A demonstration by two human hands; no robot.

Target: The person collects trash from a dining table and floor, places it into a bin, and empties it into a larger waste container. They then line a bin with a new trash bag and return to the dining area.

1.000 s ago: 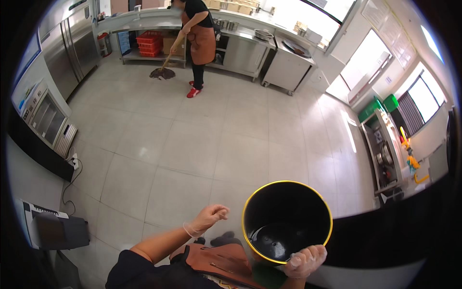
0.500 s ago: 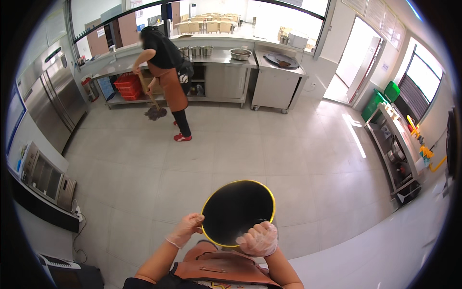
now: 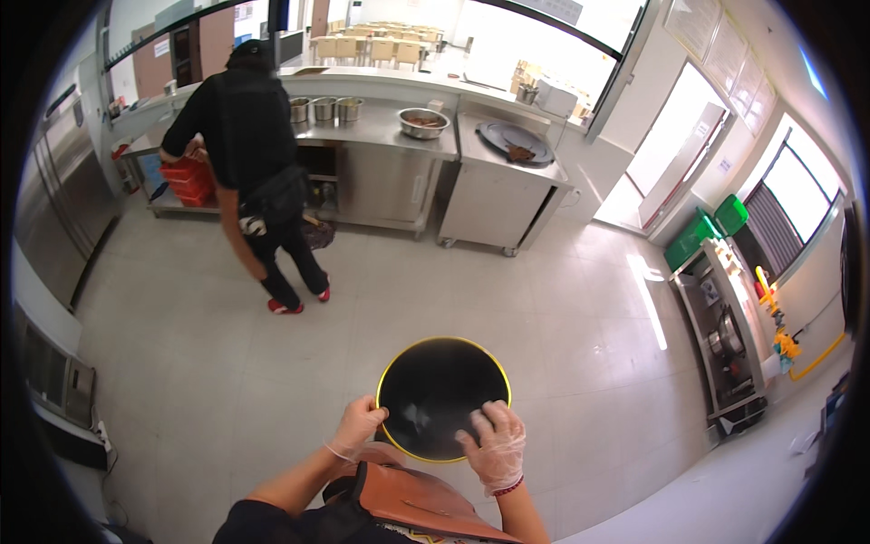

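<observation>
A round black bin point(image 3: 444, 372) with a yellow rim is right in front of me, its dark mouth facing up. At its left side my left hand point(image 3: 359, 424), in a clear plastic glove, has its fingers closed on the rim. My right hand point(image 3: 498, 449), gloved the same way, is over the right part of the mouth with its fingers apart and nothing visible in them. Inside the bin a small whitish blurred thing point(image 3: 417, 415) shows against the black; I cannot make out what it is.
Ahead on the left a person point(image 3: 254, 136) in black stands by the steel counter point(image 3: 372, 177), a mop head point(image 3: 317, 233) beyond their legs. A wheeled steel cabinet point(image 3: 494, 204) stands right of it. Along the right wall are a green bin point(image 3: 691, 238) and a steel shelf table point(image 3: 725, 308).
My right hand has gone from closed to spread fingers, and a whitish thing now shows in the bin. My left hand stays on the rim. The other person has turned and come nearer.
</observation>
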